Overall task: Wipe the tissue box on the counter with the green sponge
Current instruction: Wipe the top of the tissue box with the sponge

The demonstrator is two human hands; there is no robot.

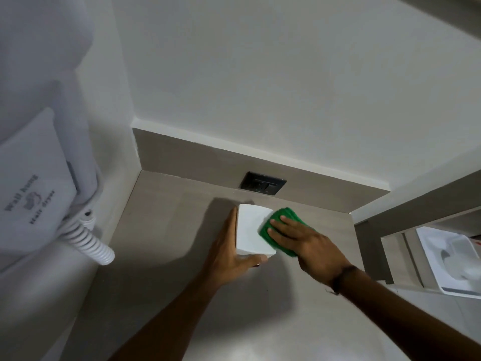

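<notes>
A white tissue box (250, 230) stands on the grey-brown counter (166, 251) near the back wall. My left hand (229, 254) cups its left side and front lower corner, fingers flat along the side and thumb under the front edge. My right hand (302, 241) presses the green sponge (279, 217) flat against the box's right side and top right edge. The sponge's lower part is hidden under my fingers.
A black wall socket (263, 184) sits in the backsplash just behind the box. A white wall-hung hair dryer (33, 178) with a coiled cord (86, 238) hangs at the left. At the right, a mirror edge reflects a white tray (447, 259).
</notes>
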